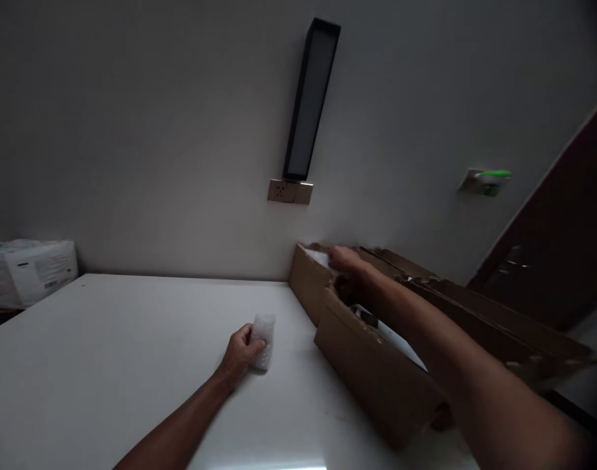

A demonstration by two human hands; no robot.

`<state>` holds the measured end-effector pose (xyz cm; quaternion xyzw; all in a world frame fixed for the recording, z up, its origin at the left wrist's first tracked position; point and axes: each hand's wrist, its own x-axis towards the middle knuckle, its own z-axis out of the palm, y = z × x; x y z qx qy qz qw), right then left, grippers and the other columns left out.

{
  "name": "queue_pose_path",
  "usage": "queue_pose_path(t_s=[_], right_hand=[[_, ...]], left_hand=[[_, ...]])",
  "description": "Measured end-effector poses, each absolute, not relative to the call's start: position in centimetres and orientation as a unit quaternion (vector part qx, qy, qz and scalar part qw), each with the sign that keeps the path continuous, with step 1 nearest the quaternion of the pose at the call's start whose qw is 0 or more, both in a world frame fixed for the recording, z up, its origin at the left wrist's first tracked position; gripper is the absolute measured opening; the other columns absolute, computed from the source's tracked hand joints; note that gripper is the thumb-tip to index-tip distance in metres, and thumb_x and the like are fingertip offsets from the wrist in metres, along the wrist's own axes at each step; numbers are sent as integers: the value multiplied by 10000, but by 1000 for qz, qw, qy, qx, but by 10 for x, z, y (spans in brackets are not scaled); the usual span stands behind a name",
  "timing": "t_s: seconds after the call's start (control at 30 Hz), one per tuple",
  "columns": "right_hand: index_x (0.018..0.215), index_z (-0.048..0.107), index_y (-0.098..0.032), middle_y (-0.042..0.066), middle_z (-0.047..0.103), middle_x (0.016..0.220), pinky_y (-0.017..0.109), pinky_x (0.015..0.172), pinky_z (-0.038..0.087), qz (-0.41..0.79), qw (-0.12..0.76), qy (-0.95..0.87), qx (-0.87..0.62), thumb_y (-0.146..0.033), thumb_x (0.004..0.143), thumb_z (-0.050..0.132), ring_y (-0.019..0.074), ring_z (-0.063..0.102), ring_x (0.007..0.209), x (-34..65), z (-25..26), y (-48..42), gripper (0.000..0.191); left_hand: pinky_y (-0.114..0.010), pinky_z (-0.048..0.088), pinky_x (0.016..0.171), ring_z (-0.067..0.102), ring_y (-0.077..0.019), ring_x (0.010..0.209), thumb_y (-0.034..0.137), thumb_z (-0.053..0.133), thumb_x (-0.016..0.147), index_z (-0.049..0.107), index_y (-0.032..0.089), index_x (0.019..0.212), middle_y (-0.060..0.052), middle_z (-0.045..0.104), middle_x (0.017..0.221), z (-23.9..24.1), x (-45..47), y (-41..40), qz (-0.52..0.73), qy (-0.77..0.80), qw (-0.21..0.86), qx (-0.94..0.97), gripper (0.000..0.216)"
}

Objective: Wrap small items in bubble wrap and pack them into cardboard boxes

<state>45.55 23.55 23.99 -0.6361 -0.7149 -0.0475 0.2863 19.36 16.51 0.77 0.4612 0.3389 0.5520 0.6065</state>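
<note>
Low over the white table (146, 346), my left hand (240, 352) is closed around a small flat bubble-wrap packet (264, 329), thumb across its front. What the wrap contains cannot be made out. My right hand (346, 259) reaches forward over the far cardboard box (311, 284), fingers curled at its opening. Beside those fingers a white item (318, 256) shows inside that box. The fingertips are partly hidden, so what they grip is unclear. Under my right forearm stands a nearer cardboard box (367, 372) holding a white flat thing (401, 343) and a dark piece.
More open cardboard boxes (455, 294) line the table's right side. A white plastic-wrapped package (31, 271) sits beyond the left edge. On the wall behind are a socket plate (289, 192) and a long dark-framed lamp (312, 98). A dark door (548, 241) is at right.
</note>
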Motion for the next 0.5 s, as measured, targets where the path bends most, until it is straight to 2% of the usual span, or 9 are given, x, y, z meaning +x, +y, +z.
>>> queue_pose_path(t_s=[0.07,0.13,0.2,0.27,0.3,0.37,0.43,0.5], right_hand=[[1039,659,-158,49,683,1017,341,790,556,-59,261,-708,-654,-373,990,543,150,658,864,450,267,231,249],[1082,647,-159,55,664,1090,352,817,555,-70,246,-714,-652,-367,995,532,160,652,915,435,283,215,253],[1020,656,-139,45,678,1015,351,784,551,-67,230,-739,-629,-359,948,609,168,655,878,411,280,191,236],[847,686,-135,26,690,826,284,716,501,-38,205,-783,-586,-282,889,659,153,649,786,384,263,165,155],[765,689,-145,5,680,733,247,669,473,-15,190,-805,-562,-248,824,709,137,636,718,374,253,155,120],[729,703,-169,-30,677,667,207,616,449,34,171,-837,-519,-252,713,783,116,619,648,369,239,145,116],[813,725,-180,-25,707,726,204,622,462,61,182,-840,-507,-286,760,723,119,627,662,388,239,149,119],[901,717,-158,23,719,800,241,660,483,56,220,-814,-536,-282,879,542,144,641,712,427,252,165,216]], left_hand=[[-227,404,566,513,-126,611,349,763,550,656,148,836,2,616,703,23,189,163,563,320,617,446,365],[-242,441,616,549,-137,652,360,756,553,657,162,901,-9,648,768,48,186,159,579,298,622,435,413],[-251,467,686,588,-152,735,362,766,562,664,181,948,-15,673,846,77,187,152,596,265,622,433,439],[-267,479,750,614,-174,822,358,790,571,677,187,968,-27,692,915,103,193,143,615,225,620,431,447],[-275,482,763,622,-184,839,353,799,575,682,183,975,-33,700,928,112,196,139,622,214,620,427,450],[-279,487,734,634,-188,806,346,807,580,687,168,1001,-42,711,909,120,198,137,630,225,616,416,473],[-261,484,667,635,-173,728,358,810,580,677,153,1051,-36,711,864,114,193,144,633,269,602,405,531],[-246,478,614,629,-159,666,383,816,577,649,142,1121,-27,704,834,98,185,160,641,308,581,397,618]])
